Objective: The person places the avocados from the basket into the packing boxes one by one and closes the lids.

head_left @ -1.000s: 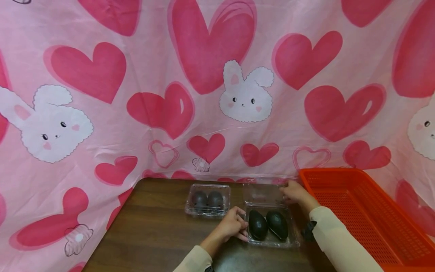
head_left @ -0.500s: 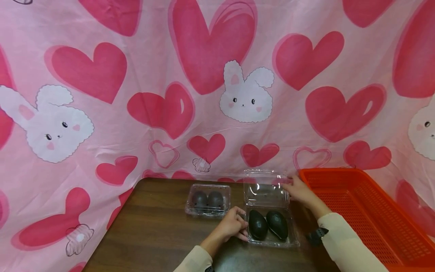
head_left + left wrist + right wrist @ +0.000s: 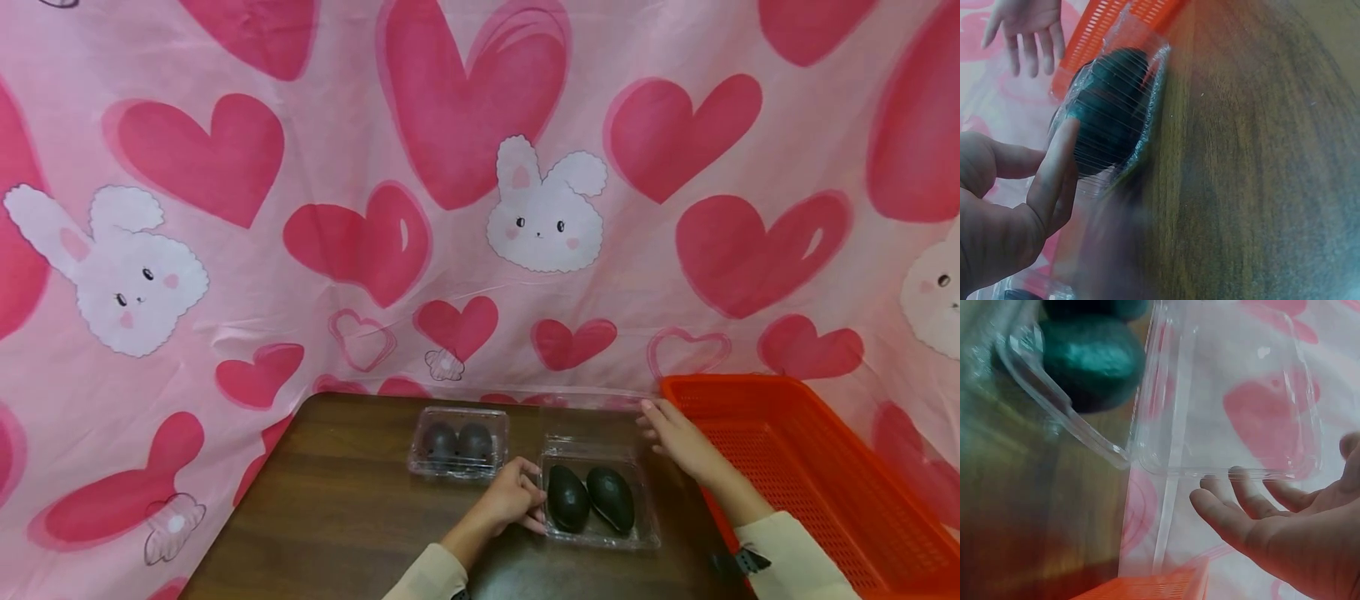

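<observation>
A clear plastic clamshell box (image 3: 600, 540) stands on the table with its lid (image 3: 588, 423) raised at the back. Two dark green avocados, a left one (image 3: 567, 498) and a right one (image 3: 611, 499), lie side by side in its base. My left hand (image 3: 512, 498) touches the box's left side with its fingertips (image 3: 1067, 134). On the other side, my right hand (image 3: 678, 437) is by the lid's right edge, palm showing and fingers extended. In the right wrist view its fingertips (image 3: 1207, 500) are at the lid's rim; contact is hard to tell.
A second clamshell box (image 3: 459, 468), lid down over two dark round fruits, sits to the left on the wooden table (image 3: 360, 517). An orange plastic basket (image 3: 806, 392) stands at the right. A pink cloth (image 3: 450, 275) with hearts and rabbits hangs behind.
The lid tipped forward a little and has gone back again. My right hand has shifted right, and its fingers have loosened from the lid. My left hand stays in place.
</observation>
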`<move>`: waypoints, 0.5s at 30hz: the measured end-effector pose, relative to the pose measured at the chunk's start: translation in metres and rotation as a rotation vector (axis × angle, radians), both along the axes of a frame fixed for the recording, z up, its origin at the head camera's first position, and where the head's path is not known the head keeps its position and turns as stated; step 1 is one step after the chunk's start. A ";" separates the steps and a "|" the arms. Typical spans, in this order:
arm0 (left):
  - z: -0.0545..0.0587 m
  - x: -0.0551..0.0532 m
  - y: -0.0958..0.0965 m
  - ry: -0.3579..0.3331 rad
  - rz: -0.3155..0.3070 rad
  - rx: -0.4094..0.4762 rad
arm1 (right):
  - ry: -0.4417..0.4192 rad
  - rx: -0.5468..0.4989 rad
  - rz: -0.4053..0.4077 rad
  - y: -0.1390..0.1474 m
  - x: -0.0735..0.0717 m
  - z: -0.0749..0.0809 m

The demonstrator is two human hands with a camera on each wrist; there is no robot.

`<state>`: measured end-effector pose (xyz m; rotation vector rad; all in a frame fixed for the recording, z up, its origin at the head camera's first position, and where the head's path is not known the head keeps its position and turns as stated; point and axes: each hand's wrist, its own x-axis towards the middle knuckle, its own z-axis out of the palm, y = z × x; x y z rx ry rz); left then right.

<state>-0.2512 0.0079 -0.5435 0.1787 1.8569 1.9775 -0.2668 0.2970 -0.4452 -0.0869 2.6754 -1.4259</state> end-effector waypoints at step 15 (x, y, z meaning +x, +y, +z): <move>0.000 0.002 -0.001 0.017 0.017 -0.002 | 0.041 0.012 -0.010 0.002 0.052 -0.015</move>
